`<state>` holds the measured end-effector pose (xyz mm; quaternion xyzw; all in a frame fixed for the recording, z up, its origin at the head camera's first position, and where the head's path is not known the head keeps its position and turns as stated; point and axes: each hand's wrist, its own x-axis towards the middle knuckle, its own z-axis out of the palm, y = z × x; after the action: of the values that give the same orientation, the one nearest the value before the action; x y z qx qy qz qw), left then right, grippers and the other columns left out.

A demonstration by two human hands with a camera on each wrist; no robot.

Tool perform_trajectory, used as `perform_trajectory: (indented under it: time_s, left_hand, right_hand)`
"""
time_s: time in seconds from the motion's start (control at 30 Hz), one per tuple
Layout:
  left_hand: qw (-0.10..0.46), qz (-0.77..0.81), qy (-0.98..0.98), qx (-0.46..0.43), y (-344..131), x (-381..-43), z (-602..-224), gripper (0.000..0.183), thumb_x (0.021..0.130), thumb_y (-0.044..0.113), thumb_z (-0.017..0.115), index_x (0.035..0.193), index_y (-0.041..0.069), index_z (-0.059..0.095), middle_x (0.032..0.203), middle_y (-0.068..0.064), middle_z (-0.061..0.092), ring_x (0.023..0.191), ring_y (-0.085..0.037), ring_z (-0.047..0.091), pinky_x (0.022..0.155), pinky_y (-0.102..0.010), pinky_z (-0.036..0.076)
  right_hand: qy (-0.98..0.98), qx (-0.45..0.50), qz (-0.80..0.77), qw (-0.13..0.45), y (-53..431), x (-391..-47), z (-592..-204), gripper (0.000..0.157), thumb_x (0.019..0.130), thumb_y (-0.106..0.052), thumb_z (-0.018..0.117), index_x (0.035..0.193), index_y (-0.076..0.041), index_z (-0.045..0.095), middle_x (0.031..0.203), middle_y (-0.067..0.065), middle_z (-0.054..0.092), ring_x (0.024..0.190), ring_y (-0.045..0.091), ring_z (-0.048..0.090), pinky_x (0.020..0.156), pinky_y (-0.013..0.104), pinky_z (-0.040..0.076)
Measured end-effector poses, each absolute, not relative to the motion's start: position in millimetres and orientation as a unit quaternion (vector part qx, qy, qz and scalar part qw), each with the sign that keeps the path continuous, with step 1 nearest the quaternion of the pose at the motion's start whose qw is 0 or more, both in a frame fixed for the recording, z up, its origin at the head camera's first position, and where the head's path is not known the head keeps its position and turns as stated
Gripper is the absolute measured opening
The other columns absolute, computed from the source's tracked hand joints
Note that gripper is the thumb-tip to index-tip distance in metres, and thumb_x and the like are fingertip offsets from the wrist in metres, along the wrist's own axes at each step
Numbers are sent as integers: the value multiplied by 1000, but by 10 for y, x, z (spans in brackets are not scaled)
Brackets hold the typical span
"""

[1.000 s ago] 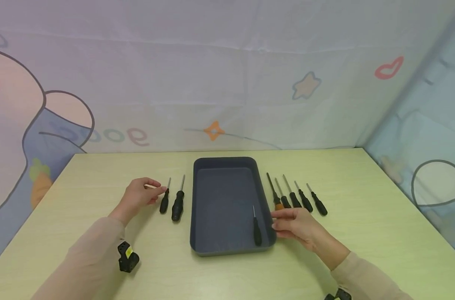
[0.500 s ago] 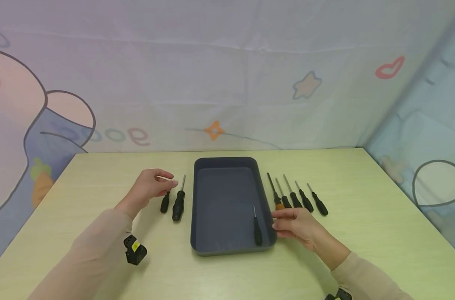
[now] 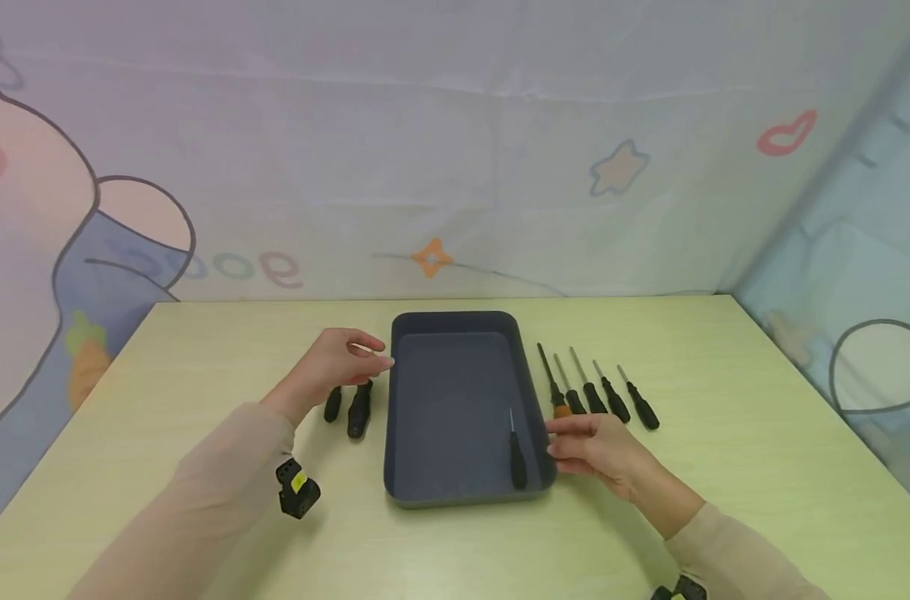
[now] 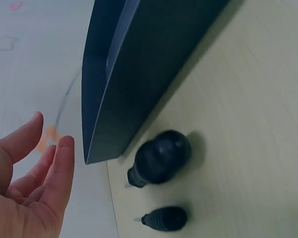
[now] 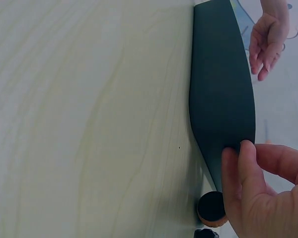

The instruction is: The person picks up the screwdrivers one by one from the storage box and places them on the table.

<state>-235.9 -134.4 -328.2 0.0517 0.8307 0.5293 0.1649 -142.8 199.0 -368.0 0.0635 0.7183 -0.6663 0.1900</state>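
A dark grey rectangular tray (image 3: 455,498) lies on the table, with one small black-handled screwdriver (image 3: 517,461) inside along its right side. My left hand (image 3: 342,358) hovers at the tray's left rim, thumb and fingers apart with nothing between them. Below it lie a thick black screwdriver (image 3: 359,412) and a smaller black screwdriver (image 3: 332,406), their shafts hidden by the hand in the head view. Both handles show in the left wrist view on the tabletop. My right hand (image 3: 597,454) touches the tray's right outer wall near the front corner, fingertips right at the rim.
Several screwdrivers lie in a row right of the tray, among them one with an orange band (image 3: 561,411) and an outermost black one (image 3: 645,413). The pale wooden table (image 3: 455,554) ends at a printed cloth backdrop (image 3: 455,167). Each wrist carries a small black camera (image 3: 298,492).
My left hand has moved right, from beside the smaller left screwdriver, over the thicker one, to the tray's left rim. The right hand stays at the tray's right wall; the screwdrivers have not moved.
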Motion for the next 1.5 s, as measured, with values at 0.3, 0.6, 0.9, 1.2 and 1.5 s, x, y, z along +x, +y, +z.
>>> perform_trajectory:
  time_s: [0.3,0.6,0.9,1.2,1.5]
  left_hand:
    - [200,534,818,78,-1113,-2362,-3230,45,86,15,66,122,-7,52,109,-20,63,107,-37,57,90,-39,47]
    - [237,529,811,77,-879,-2363,-3240,42,83,10,68,120,-7,55,115,-18,59,103,-29,60,87,-36,49]
    - [262,521,808,86,-638,-2349,-3313,42,81,11,71,117,-6,58,107,-16,64,93,-26,64,79,-37,52]
    - [281,503,812,86,-437,-2294,-3390,34,79,8,72,109,-5,62,98,-14,67,84,-23,66,74,-35,53]
    - [310,497,806,86,-295,-2267,-3464,27,79,6,72,103,-5,65,91,-16,69,79,-23,67,71,-34,54]
  right_hand:
    - [718,57,-667,190,1985,-1421,-3679,46,85,5,59,126,18,44,103,13,62,81,13,64,70,26,54]
    - [716,56,-669,193,1968,-1429,-3677,46,86,6,58,127,19,42,107,14,60,82,12,64,71,26,54]
    - [712,57,-672,194,1952,-1427,-3683,46,86,6,58,127,19,42,111,17,58,82,12,64,71,26,53]
    - [711,61,-673,194,1959,-1427,-3695,45,86,5,58,126,18,44,103,12,60,81,13,63,71,26,54]
    - [715,65,-670,190,1953,-1425,-3702,45,86,5,59,126,18,44,108,14,60,81,14,63,71,27,54]
